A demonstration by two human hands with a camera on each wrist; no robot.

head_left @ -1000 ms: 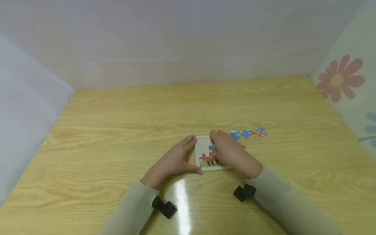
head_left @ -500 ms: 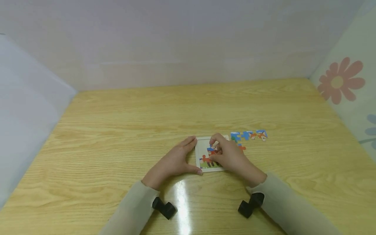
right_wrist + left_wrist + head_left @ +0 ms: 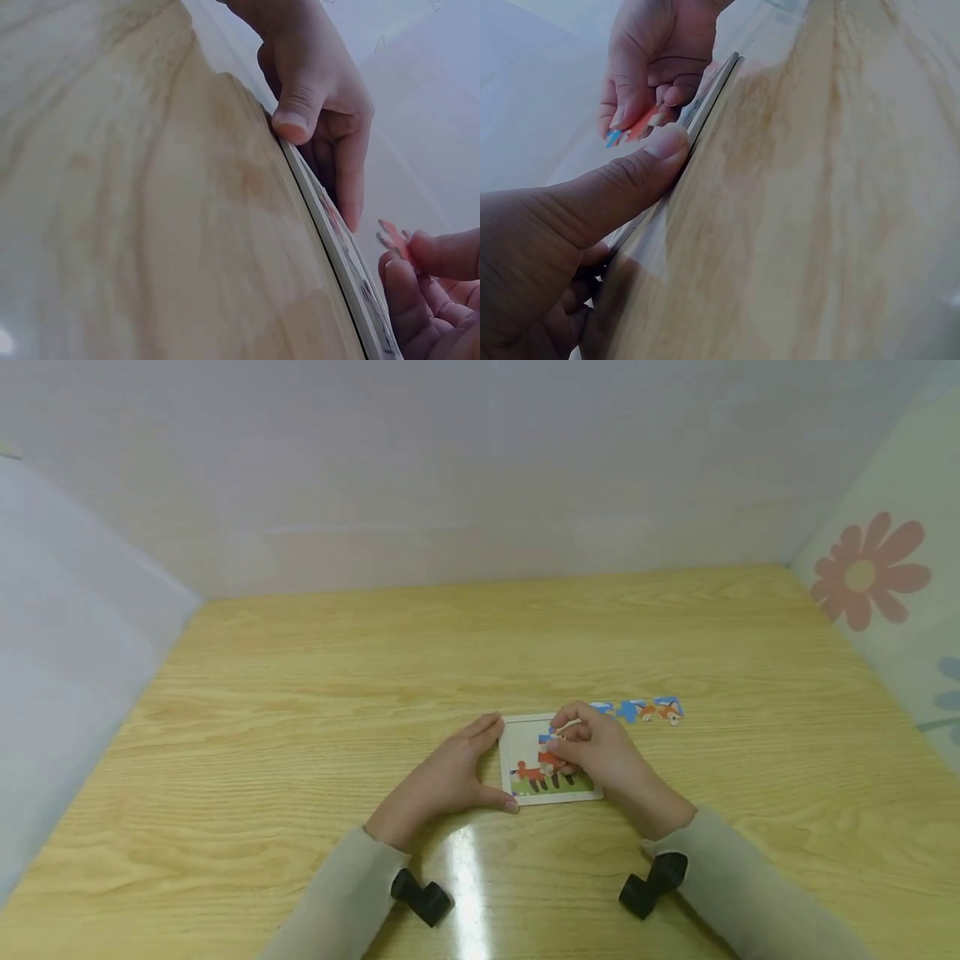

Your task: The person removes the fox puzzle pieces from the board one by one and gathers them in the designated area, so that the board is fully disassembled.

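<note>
A square jigsaw puzzle tray with a pale rim lies on the table. Along its near side, fitted pieces show dark legs and a red body on green grass; the far left of the tray is bare. My left hand holds the tray's left side, thumb at the near corner and fingertips at the far one. Over the tray's right half, my right hand pinches a red-orange puzzle piece with some blue on it. In the right wrist view that piece is tilted, between thumb and fingers.
Loose blue puzzle pieces lie just beyond my right hand, one with a fox face farthest right. The wooden table meets a pale wall behind. A flower decorates the right wall.
My right hand has shifted slightly right over the tray, and the pinched piece shows more clearly. It now hides the loose red piece seen right of the tray. My left hand stays in place.
</note>
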